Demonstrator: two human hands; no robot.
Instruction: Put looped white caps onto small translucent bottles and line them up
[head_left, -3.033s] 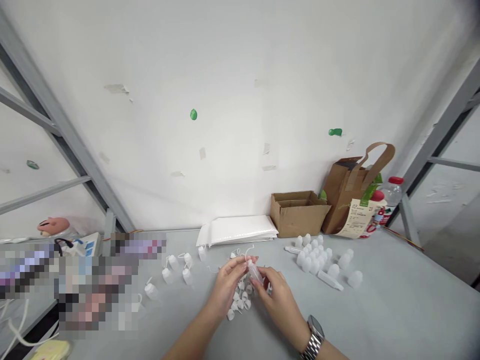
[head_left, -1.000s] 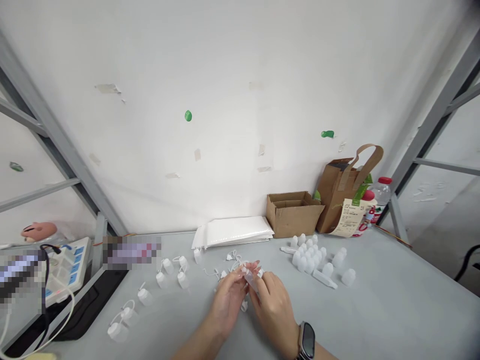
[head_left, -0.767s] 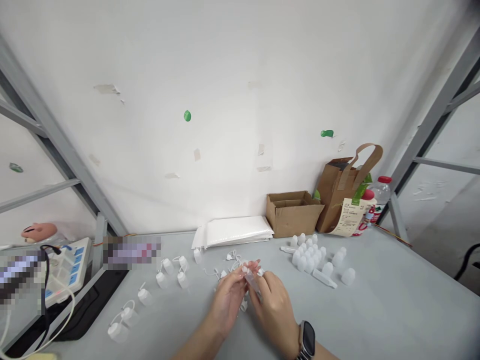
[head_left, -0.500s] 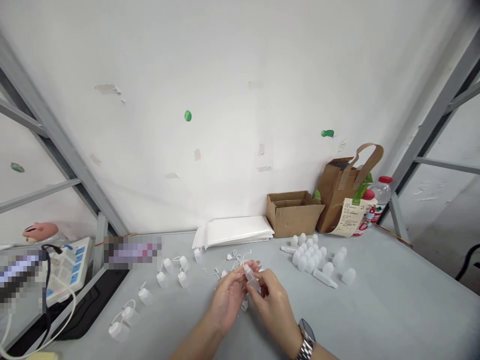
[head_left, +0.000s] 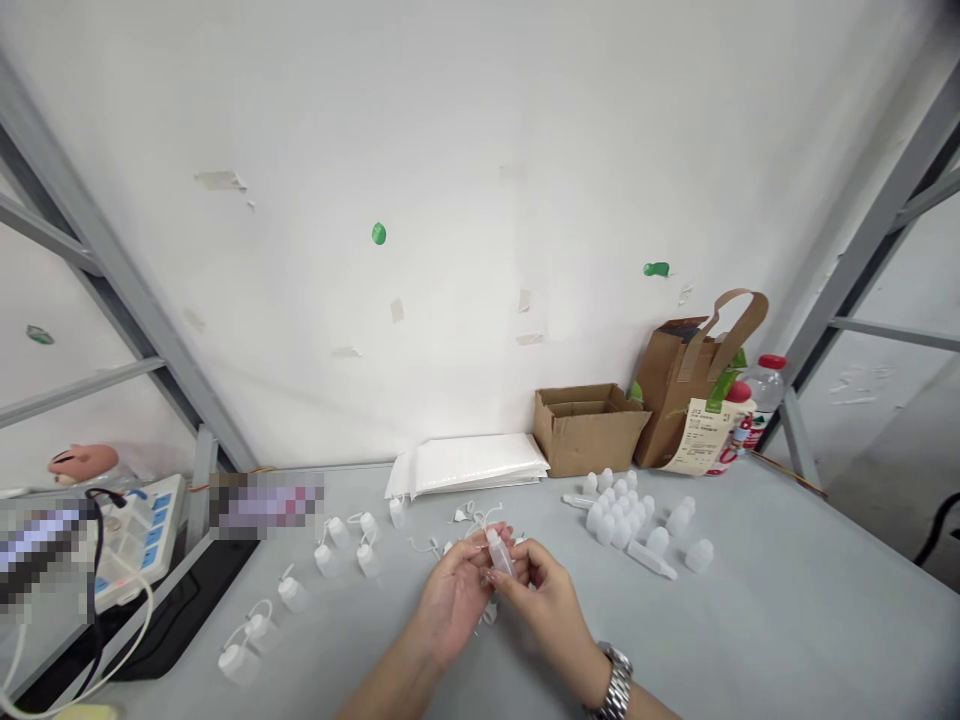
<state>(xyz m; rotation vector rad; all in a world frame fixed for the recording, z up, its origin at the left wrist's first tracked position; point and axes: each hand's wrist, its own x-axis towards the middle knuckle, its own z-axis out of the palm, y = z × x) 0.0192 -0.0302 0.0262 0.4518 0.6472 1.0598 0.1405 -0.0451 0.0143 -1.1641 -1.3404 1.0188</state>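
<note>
A small translucent bottle point(head_left: 499, 554) stands tilted between my two hands near the middle of the table. My left hand point(head_left: 459, 600) is curved behind and beside it, palm up, fingers against its upper part. My right hand point(head_left: 544, 598), with a metal watch on the wrist, pinches its lower part. White caps with thin straps point(head_left: 472, 514) lie just behind and under my hands. Capped bottles point(head_left: 367, 558) stand in a scattered group to the left. Uncapped translucent bottles point(head_left: 619, 512) stand clustered to the right, with a few lying down.
White padded envelopes point(head_left: 480, 462), an open cardboard box point(head_left: 592, 440) and a brown paper bag point(head_left: 675, 400) line the wall. A clear bottle with a red cap point(head_left: 766, 385) stands at the back right. A power strip point(head_left: 150, 535) with cables and a black object lie at the left.
The bottle between my hands is slightly more upright. My right wrist has turned, so the watch now shows its band rather than its face.
</note>
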